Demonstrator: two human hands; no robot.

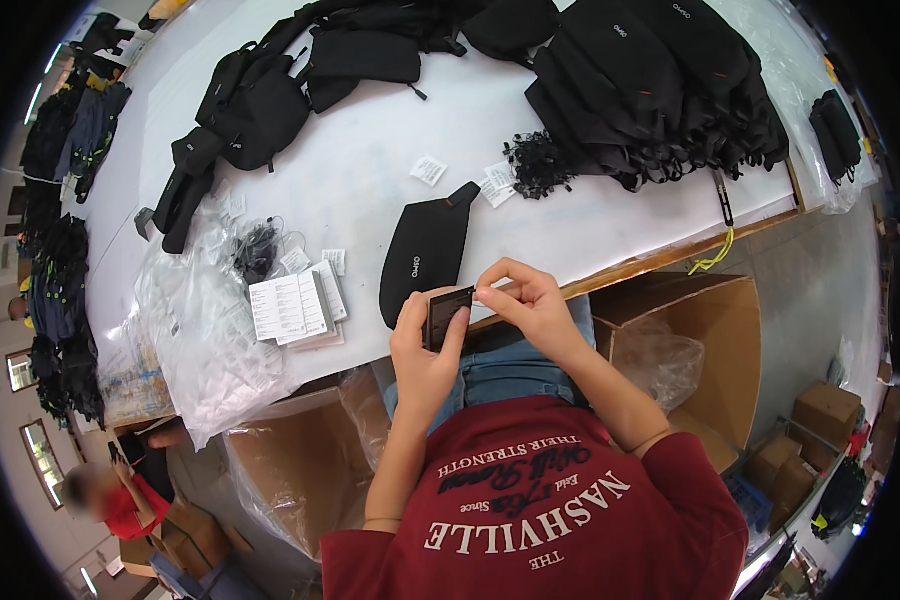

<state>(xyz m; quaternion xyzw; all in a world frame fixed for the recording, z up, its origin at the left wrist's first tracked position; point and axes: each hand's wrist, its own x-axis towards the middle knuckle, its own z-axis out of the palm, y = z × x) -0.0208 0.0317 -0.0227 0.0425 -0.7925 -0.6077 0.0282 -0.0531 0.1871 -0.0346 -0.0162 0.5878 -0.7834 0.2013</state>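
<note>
Near the table's front edge, my left hand (pixel 422 345) grips a flat black card (pixel 444 316), which looks like a hang tag, between thumb and fingers. At the card's upper right corner my right hand (pixel 532 305) is closed in a pinch; what lies between its fingertips is too small to make out. Just beyond my hands a flat black pouch (pixel 425 250) lies on the white table (pixel 340 210), its narrow end pointing away. Left of it are a stack of white printed cards (pixel 295 305) and a tangle of black cords (pixel 257 250).
Black pouches (pixel 660 90) are heaped at the far right, beside a pile of small black cord pieces (pixel 538 165). More black bags (pixel 260 105) lie at the far left. Clear plastic bags (pixel 205 330) cover the left edge. Open cardboard boxes (pixel 705 340) stand below. Another person (pixel 130 500) is at lower left.
</note>
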